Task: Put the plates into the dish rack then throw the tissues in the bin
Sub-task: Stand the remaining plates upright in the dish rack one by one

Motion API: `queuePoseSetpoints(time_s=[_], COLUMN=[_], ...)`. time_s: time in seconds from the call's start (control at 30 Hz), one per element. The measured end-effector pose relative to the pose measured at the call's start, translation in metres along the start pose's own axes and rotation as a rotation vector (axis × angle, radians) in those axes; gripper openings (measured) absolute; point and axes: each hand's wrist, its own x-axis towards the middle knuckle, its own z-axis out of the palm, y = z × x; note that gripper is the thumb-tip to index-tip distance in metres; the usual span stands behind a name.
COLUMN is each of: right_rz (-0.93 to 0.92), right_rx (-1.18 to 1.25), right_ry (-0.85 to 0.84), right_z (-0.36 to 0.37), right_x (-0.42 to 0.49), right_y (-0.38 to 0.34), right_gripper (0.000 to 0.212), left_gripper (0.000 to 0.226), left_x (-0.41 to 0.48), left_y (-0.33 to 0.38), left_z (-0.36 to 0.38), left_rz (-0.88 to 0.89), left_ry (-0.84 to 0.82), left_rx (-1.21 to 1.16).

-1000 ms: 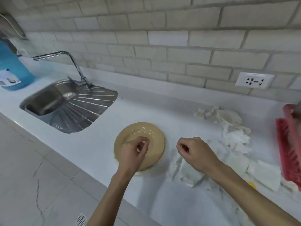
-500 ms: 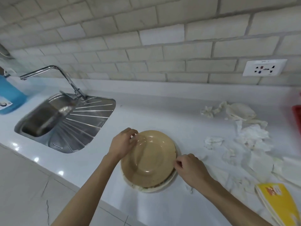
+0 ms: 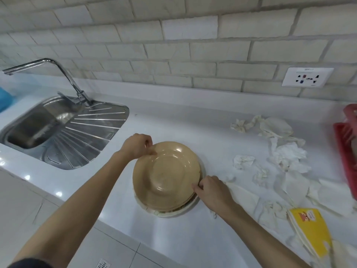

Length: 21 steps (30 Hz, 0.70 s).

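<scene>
A stack of tan plates sits on the white counter, with a paler plate showing under its near edge. My left hand grips the stack's far-left rim, fingers curled over it. At the near-right rim, my right hand pinches the edge of the plates. Crumpled white tissues lie scattered to the right of the stack. The red dish rack shows only partly at the right edge. No bin is in view.
A steel sink with a ribbed drainer and a tap lies to the left. A yellow tissue packet lies at the near right. A wall socket sits on the tiled wall. The counter edge runs diagonally below my arms.
Both hands went from hovering above the plate and tissues to gripping the opposite rims of the plate stack. The view shifted closer and left, so less of the rack shows.
</scene>
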Motion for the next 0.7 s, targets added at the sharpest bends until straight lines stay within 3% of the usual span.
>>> queuePoseSetpoints(time_s=[0.1,0.2,0.3,0.7], right_rz=[0.014,0.103,0.13,0.163], right_rx=[0.085,0.378,0.569,1.012], right_ry=[-0.007,-0.046,-0.018,0.126], right_z=[-0.002,-0.012,-0.03,-0.104], right_x=[0.002,0.004,0.003,-0.045], right_y=[0.002,0.008,0.015,0.063], right_gripper=[0.052,0.044,0.032,0.014], left_gripper=[0.02,0.015,0.013,0.015], left_x=[-0.001,-0.003,-0.006,-0.034], left_y=[0.009,0.024,0.041,0.144], left_z=[-0.009,-0.018,-0.026,-0.019], left_rz=[-0.003,-0.039,-0.008,0.068], left_ry=[0.061,0.05,0.071,0.135], left_rx=[-0.268,-0.583,-0.754,-0.967])
